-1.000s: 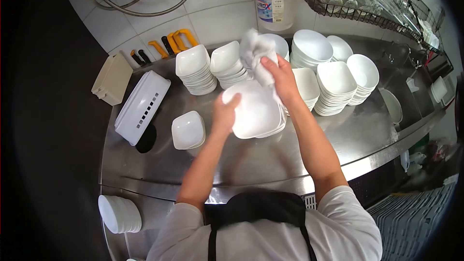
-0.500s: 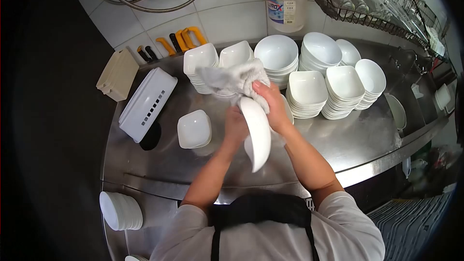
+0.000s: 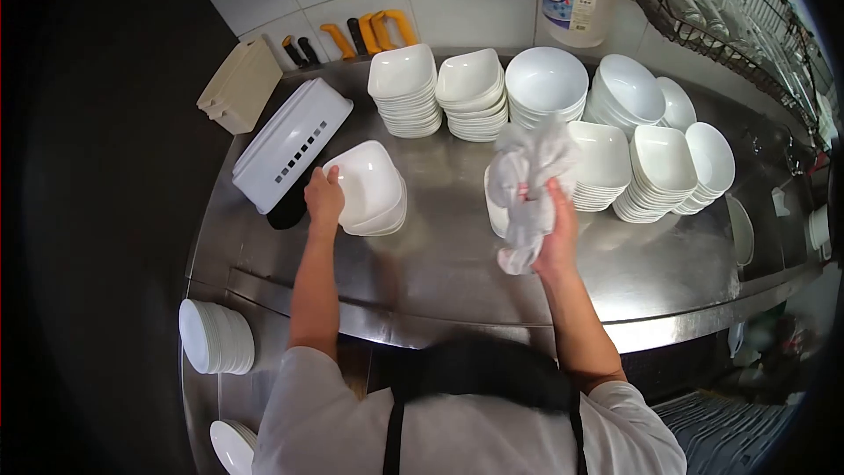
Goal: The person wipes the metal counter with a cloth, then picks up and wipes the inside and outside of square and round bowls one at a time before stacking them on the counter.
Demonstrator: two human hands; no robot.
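Note:
My left hand [image 3: 324, 200] grips the near-left rim of a white square bowl [image 3: 367, 178], fingers closed on its edge. That bowl sits over others of its kind [image 3: 387, 226] in a small pile on the steel counter. In my right hand [image 3: 559, 233] is a crumpled white cloth [image 3: 530, 198], bunched up and blurred at its top. Behind the cloth, partly hidden, a white dish [image 3: 496, 208] lies on the counter. Close by on the right stands a stack of square bowls [image 3: 600, 158].
Along the wall stand more stacks of square bowls [image 3: 403, 92] and round bowls [image 3: 547, 84]. A white plastic container [image 3: 294, 145] and a beige box [image 3: 243, 84] are at the left. Glasses fill a wire rack [image 3: 703, 22] above. Plates [image 3: 218, 339] stand at lower left.
My hands have moved apart. The bowl held between them with the cloth is gone from them; my left hand has gone left to the small pile, while the right keeps the cloth.

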